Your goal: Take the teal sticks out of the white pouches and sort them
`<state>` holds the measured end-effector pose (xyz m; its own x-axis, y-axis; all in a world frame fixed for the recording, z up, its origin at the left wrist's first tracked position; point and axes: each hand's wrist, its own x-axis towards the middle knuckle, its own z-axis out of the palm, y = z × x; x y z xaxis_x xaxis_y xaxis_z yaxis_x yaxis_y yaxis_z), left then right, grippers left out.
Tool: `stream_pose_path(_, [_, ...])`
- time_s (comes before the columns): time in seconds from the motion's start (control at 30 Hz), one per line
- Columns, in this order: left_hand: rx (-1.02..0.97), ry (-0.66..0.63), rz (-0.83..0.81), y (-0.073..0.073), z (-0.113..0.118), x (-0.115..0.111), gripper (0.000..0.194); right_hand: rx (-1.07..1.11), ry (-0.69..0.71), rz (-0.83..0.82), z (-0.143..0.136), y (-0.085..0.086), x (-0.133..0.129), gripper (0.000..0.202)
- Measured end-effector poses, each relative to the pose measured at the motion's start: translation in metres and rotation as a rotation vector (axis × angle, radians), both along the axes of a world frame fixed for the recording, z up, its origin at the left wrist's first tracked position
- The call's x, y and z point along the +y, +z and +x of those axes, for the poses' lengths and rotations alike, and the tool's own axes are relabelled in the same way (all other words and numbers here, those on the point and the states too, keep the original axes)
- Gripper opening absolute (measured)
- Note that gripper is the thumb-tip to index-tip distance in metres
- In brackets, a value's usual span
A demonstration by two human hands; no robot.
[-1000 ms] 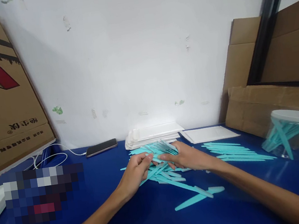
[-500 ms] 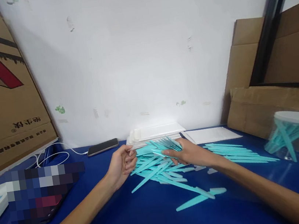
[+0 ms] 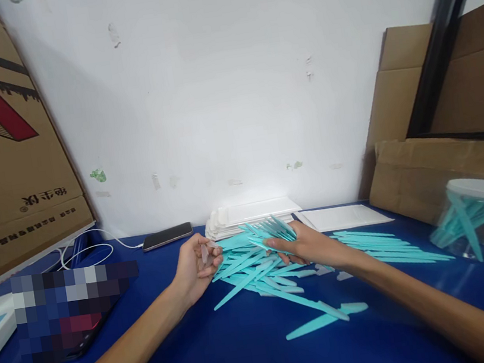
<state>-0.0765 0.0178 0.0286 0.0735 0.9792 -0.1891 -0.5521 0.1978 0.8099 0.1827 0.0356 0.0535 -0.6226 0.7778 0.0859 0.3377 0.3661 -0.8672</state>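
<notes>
My right hand (image 3: 307, 241) is closed round a fanned bunch of turquoise eyebrow razors (image 3: 276, 229), held just above the loose pile. In the curled fingers of my left hand (image 3: 187, 276) sits a small translucent blade cap (image 3: 205, 254), at the pile's left side. The pile of turquoise eyebrow razors (image 3: 240, 269) lies crisscrossed between and below both hands. Two razors cross each other nearer me, one of them a loose eyebrow razor (image 3: 310, 327). Clear caps (image 3: 344, 275) lie on the table beneath my right wrist.
To the right, several razors form a neat row (image 3: 390, 247) beside a white-lidded clear jar (image 3: 471, 230) of razors. White trays (image 3: 255, 210) are stacked by the wall, near a flat white sheet (image 3: 346, 217). A phone (image 3: 167, 236) with a cable lies left; cardboard boxes (image 3: 443, 174) flank the table.
A translucent cap now shows in my left hand's fingers, where it was hardly visible before. My right hand still holds its bunch in nearly the same place. The view has shifted slightly.
</notes>
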Motion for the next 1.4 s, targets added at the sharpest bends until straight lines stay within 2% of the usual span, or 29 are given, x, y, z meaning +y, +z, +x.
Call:
stream_pose_path(0.17, [0.005,0.048,0.031,-0.003,0.0,0.002,0.012,-0.031,-0.042,-0.01,-0.001,0.002,-0.002,0.037])
stream_pose_path(0.4, [0.035,0.02,0.099,-0.003,0.001,0.002,0.029,-0.049,-0.035,0.005,-0.001,0.002,-0.004,0.041])
stream_pose_path(0.5, [0.055,0.007,0.127,-0.005,0.003,0.001,0.023,-0.067,-0.05,-0.01,0.0,0.0,-0.003,0.043])
stream_pose_path(0.63, [0.091,-0.072,0.143,-0.007,0.004,0.0,0.014,-0.082,-0.05,-0.041,0.0,-0.003,-0.002,0.046])
stream_pose_path(0.8, [0.203,-0.079,0.191,-0.009,0.004,0.0,0.012,-0.062,0.049,-0.076,0.001,-0.003,-0.003,0.05])
stream_pose_path(0.87, [0.288,-0.052,0.245,-0.008,0.004,-0.001,0.005,-0.072,0.109,-0.134,0.002,-0.001,-0.005,0.052])
stream_pose_path(1.07, [0.914,0.106,0.673,0.005,0.012,-0.019,0.025,-0.117,0.327,-0.277,0.003,0.007,-0.013,0.057])
stream_pose_path(1.13, [1.065,0.094,0.759,0.009,0.018,-0.026,0.025,-0.125,0.351,-0.28,0.003,0.009,-0.016,0.056])
stream_pose_path(1.3, [1.303,-0.075,0.733,0.007,0.03,-0.033,0.032,-0.182,0.371,-0.273,0.001,0.009,-0.018,0.054])
stream_pose_path(1.4, [1.308,-0.132,0.708,0.004,0.031,-0.029,0.04,-0.198,0.374,-0.268,0.0,0.005,-0.016,0.054])
